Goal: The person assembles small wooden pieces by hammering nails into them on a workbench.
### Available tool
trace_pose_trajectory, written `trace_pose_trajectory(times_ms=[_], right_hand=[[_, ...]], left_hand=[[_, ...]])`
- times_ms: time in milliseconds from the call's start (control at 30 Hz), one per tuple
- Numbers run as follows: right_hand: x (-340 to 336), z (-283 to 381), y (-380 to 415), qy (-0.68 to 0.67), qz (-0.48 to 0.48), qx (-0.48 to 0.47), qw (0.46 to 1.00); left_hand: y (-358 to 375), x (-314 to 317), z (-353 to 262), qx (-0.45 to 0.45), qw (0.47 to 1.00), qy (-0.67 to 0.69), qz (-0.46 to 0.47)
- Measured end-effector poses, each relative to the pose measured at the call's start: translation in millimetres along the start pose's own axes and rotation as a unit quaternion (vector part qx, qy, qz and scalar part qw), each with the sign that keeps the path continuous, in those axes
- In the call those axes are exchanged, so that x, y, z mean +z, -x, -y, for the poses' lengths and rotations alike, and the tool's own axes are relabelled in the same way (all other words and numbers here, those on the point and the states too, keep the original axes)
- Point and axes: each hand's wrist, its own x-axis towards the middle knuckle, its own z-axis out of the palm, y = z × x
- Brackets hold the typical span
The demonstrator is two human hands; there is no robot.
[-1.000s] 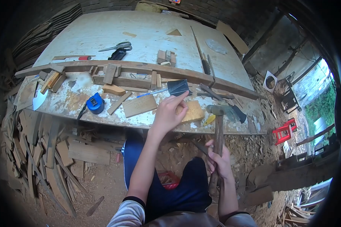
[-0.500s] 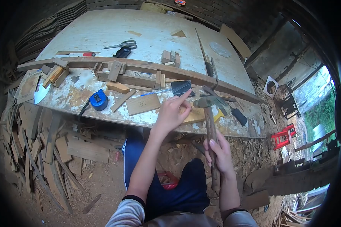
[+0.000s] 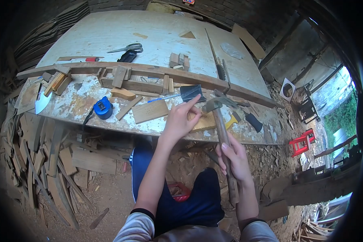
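Note:
My right hand is wrapped round the wooden handle of a hammer. The hammer's metal head sits just right of my left hand, over a yellowish wood block at the bench's front edge. My left hand rests by that block with its index finger stretched out and its thumb and other fingers pinched together. Anything in the pinch is too small or hidden to make out. Left of this hand lies a flat wooden board, and beyond the fingers is a dark flat piece.
A blue tape measure and a thin wood strip lie to the left. Behind runs a long wooden beam; scissors lie past it. A black-handled tool is at right. Scrap wood covers the floor.
The hammer head has shifted slightly left and up, and its handle leans a little more. My left hand keeps its pinch by the block. The whole view has shifted slightly.

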Motion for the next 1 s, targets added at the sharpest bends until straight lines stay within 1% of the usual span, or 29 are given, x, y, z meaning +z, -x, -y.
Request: trace_pose_trajectory(times_ms=[67,167,267,367,467,567,667,767,800,900,1000], right_hand=[[0,-6,6,0.001,-0.004,-0.038,0.999],[0,-12,1,0.015,-0.007,-0.027,1.000],[2,-1,-3,-0.001,0.002,0.016,1.000],[1,-10,0,-0.006,-0.004,-0.048,0.999],[-1,-18,-4,0.002,-0.003,-0.025,1.000],[6,-11,-1,-0.001,-0.014,-0.005,1.000],[1,-22,5,-0.020,-0.002,-0.060,0.998],[3,-20,-3,-0.013,-0.001,0.012,1.000],[6,-15,-2,-0.003,-0.004,0.010,1.000],[4,-19,4,-0.029,-0.002,-0.045,0.999],[8,-27,0,-0.051,-0.015,-0.052,0.997]], left_hand=[[-1,-1,2,0.012,1.000,-0.010,-0.002],[0,0,2,0.012,1.000,-0.011,-0.003],[0,1,1,0.005,1.000,-0.008,-0.001],[0,-1,-1,-0.005,1.000,-0.008,0.000],[0,-2,-2,-0.015,1.000,-0.006,0.001],[0,1,-1,-0.009,1.000,-0.005,0.003],[0,-2,0,-0.017,1.000,0.001,0.003],[0,-2,-2,-0.038,0.999,0.000,0.014],[0,-2,-3,-0.045,0.999,-0.003,0.018],[1,-2,-3,-0.040,0.999,0.003,0.010],[0,-2,-4,-0.034,0.999,-0.003,0.009]])
